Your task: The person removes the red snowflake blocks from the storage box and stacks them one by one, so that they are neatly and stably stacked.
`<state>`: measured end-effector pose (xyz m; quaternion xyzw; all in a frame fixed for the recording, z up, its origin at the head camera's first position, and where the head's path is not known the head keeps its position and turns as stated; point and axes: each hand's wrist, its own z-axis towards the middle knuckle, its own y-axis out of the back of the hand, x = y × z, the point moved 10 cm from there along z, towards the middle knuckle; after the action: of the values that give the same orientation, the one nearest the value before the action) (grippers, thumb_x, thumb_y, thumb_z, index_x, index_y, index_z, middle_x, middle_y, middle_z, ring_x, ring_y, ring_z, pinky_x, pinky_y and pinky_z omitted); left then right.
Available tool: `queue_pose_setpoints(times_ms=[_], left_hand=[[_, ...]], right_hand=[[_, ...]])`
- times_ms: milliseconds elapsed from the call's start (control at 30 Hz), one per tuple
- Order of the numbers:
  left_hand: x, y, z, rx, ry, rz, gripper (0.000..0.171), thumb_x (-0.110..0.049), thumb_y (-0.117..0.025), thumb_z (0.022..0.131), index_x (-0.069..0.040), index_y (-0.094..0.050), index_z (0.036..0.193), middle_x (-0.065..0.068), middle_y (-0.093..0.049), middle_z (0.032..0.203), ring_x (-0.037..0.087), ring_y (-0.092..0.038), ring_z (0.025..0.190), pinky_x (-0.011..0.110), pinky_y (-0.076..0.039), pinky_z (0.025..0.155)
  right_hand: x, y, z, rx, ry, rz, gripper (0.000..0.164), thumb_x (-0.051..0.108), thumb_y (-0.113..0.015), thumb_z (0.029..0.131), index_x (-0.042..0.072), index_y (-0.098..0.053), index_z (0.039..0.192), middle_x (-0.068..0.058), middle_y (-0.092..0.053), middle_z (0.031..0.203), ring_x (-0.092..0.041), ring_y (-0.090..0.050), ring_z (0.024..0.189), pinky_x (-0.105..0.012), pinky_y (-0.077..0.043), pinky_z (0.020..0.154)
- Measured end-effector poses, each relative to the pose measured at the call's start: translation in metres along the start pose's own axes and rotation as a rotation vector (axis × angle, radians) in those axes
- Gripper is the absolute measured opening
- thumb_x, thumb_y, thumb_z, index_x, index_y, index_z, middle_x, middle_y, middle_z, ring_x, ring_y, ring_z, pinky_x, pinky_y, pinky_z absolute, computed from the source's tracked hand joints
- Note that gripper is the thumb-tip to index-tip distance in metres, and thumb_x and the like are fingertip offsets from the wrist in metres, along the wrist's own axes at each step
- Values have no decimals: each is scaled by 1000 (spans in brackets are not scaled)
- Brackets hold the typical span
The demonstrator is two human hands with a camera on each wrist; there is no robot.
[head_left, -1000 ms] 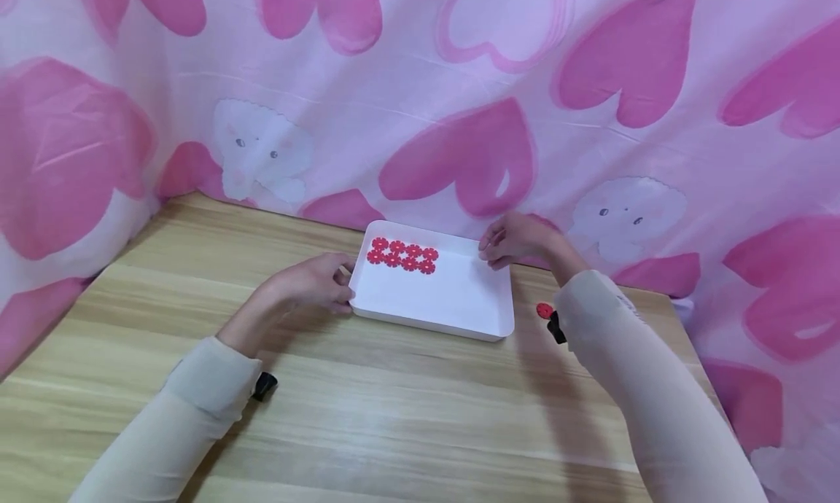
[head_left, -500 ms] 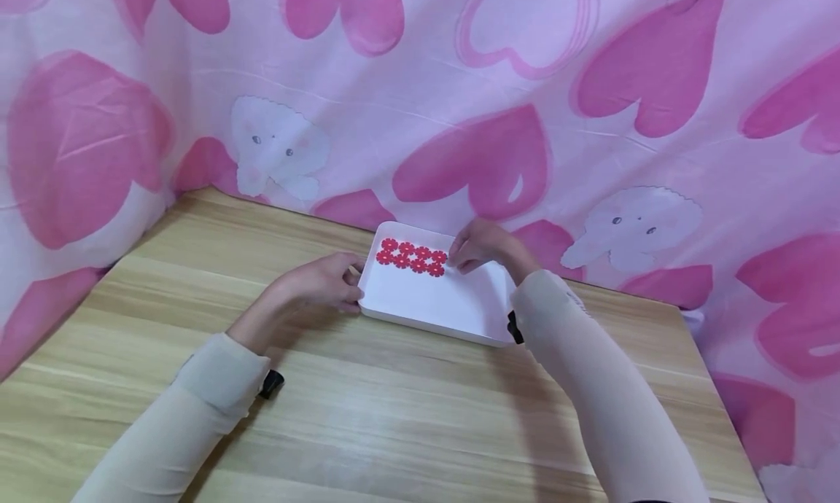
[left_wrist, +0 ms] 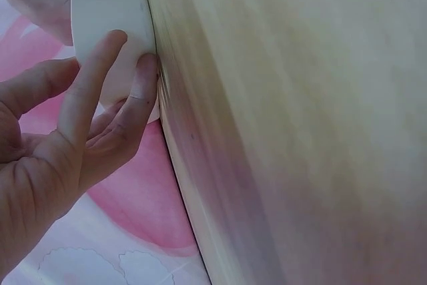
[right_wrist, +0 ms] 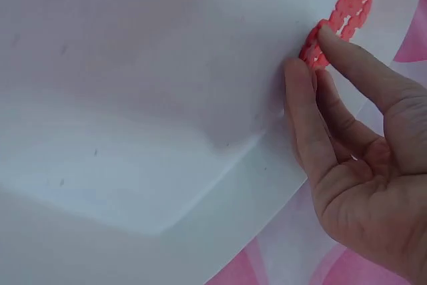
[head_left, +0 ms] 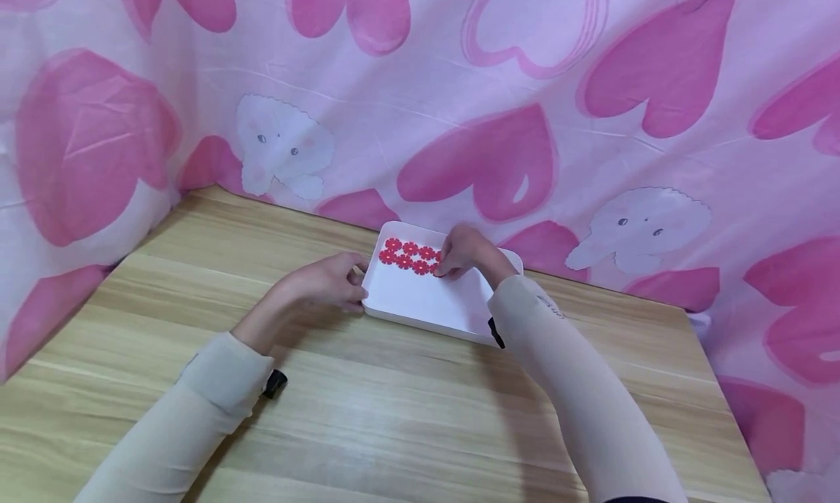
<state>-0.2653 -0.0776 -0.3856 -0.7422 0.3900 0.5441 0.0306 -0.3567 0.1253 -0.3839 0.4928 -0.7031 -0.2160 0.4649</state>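
Wooden bench (head_left: 354,430); white tray (head_left: 407,299) touched by loose left hand (head_left: 327,281). Red flowers (head_left: 404,261) may be bumped by one pinched in the right hand (head_left: 467,248).

This looks like a homely spot: a table (head_left: 367,430) walled in by pink cloth (head_left: 433,73). The cloth spans the upper part of the head view, bends round along the table's edge at the left, and hangs beyond its edge at the lower right; creases and soft folds mark it as fabric. Its print of big hearts (head_left: 659,62) and fluffy white animals (head_left: 285,142), one at upper left and one right of centre, suits a bedroom. The table, pale and wood-grained, fills the lower part like a household desk. With the cloth blocking the view behind, home is likely rather than certain.
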Motion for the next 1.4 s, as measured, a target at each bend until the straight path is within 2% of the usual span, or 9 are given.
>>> queue_pose_setpoints(times_ms=[267,500,800,1000,1100,1233,1400], left_hand=[[1,0,1,-1,2,-11,51,2,-61,104,13,-41,150,27,-59,122,25,-74,101,36,-69,92],[2,-1,2,13,1,-5,50,2,-62,104,13,-42,149,28,-60,124,26,-74,101,37,-69,92],[0,0,0,9,2,-6,49,2,-61,105,12,-42,149,26,-59,122,26,-73,101,35,-69,91],[2,-1,0,14,8,-20,50,2,-61,106,11,-41,150,27,-58,124,25,-72,101,36,-69,93],[4,-1,0,14,14,-31,50,1,-61,106,10,-41,150,26,-57,125,25,-72,100,36,-68,93],[5,0,-2,18,-5,-32,51,2,-61,105,11,-40,151,26,-57,124,24,-71,100,36,-68,94],[6,3,-7,21,-23,-43,52,3,-61,105,14,-39,151,27,-58,124,23,-71,100,35,-68,94]], right_hand=[[-1,-1,-2,-11,9,30,15,8,-86,91,1,-72,93,-11,-75,91,-23,-78,85,-31,-69,84],[-5,4,-9,-21,36,65,12,3,-80,95,-1,-71,102,-12,-71,99,-26,-80,92,-35,-69,90],[-14,25,-23,-63,98,65,10,-3,-76,95,-3,-72,104,-15,-72,97,-26,-80,86,-41,-70,89],[-22,39,-33,-74,97,77,9,-5,-75,95,-4,-71,103,-16,-71,96,-24,-77,82,-47,-69,93],[-27,45,-39,-69,94,81,10,-4,-74,96,-4,-70,105,-17,-70,99,-27,-77,85,-49,-67,96],[-35,54,-47,-68,73,85,11,1,-75,98,-2,-69,107,-18,-68,109,-32,-76,95,-46,-67,97],[-43,61,-56,-50,85,109,13,0,-73,99,-4,-68,110,-17,-65,108,-27,-71,91,-44,-69,96]])
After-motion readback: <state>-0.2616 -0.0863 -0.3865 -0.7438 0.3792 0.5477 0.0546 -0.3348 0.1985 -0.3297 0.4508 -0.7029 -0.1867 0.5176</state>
